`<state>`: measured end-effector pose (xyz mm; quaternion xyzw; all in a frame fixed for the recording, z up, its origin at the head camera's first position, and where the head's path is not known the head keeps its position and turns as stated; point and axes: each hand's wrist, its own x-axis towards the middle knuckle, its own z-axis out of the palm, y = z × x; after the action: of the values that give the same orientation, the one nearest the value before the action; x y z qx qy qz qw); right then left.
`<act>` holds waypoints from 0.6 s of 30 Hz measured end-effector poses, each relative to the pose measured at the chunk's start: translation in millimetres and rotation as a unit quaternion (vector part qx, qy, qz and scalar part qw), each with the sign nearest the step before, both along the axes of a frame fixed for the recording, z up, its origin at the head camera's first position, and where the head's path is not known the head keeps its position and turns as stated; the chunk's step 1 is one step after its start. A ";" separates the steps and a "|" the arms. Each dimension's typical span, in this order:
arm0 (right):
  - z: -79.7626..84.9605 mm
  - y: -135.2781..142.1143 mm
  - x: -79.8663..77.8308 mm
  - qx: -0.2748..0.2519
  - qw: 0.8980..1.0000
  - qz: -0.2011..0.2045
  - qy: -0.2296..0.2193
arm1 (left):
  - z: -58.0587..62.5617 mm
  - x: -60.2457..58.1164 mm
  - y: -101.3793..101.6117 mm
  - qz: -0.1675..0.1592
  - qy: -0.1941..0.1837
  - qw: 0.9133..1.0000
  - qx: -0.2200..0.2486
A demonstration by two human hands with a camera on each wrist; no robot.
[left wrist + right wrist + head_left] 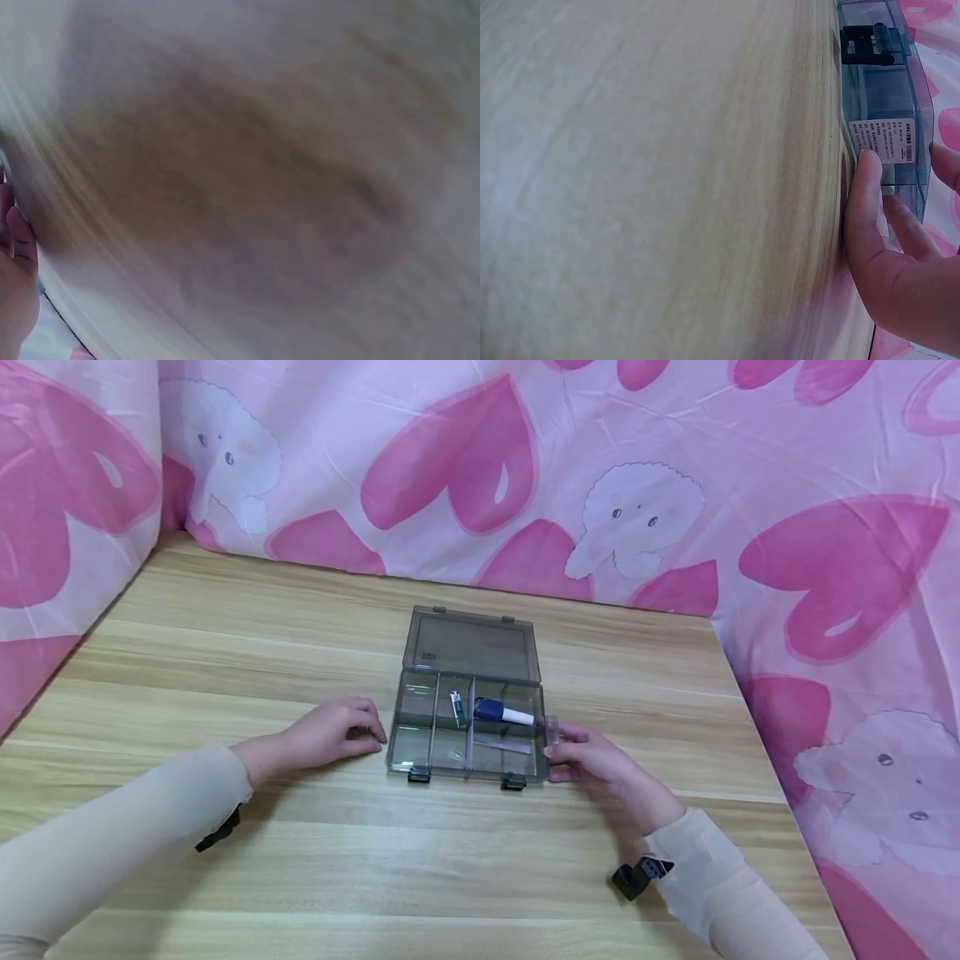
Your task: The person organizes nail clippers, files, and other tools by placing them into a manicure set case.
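Observation:
A smoky clear compartment box (450, 752) sits on the table with its lid (472, 643) laid back. A small nail clipper (457, 708) lies in one back compartment. Beside it, a dark blue bottle with a white cap (502, 711) lies across the back right part. A thin clear strip (504, 744) is further forward. My left hand (330, 735) rests on the table by the box's left wall, fingers loosely bent, holding nothing. At the right wall my right hand (600, 756) has a fingertip on the rim. A small clear piece (552, 727) is by its fingers; whether they grip it I cannot tell.
Two dark latches, a left one (419, 774) and a right one (513, 782), hang from the box's front. A printed label (885, 141) is on its side wall. Pink patterned cloth (450, 468) borders the wooden table (420, 868) at the back and sides.

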<state>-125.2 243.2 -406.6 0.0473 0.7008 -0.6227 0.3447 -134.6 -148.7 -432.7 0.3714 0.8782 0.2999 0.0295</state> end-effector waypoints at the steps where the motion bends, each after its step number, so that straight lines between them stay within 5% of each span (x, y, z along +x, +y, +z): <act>1: -0.2 0.2 -0.1 -0.001 1.000 0.000 0.000 | -0.5 -0.2 0.1 0.000 0.005 1.000 0.003; 10: 0.6 0.1 -0.6 0.000 1.000 0.006 0.003 | -3.7 1.3 -2.4 0.014 0.031 0.999 0.006; 18: -2.7 1.1 -1.2 -0.009 1.000 0.006 0.006 | 2.9 0.5 -8.6 0.059 0.010 0.998 0.015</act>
<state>-126.4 244.3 -409.3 0.0362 0.6974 -0.6275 0.3443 -134.1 -157.3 -429.8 0.3220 0.8943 0.3107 -0.0024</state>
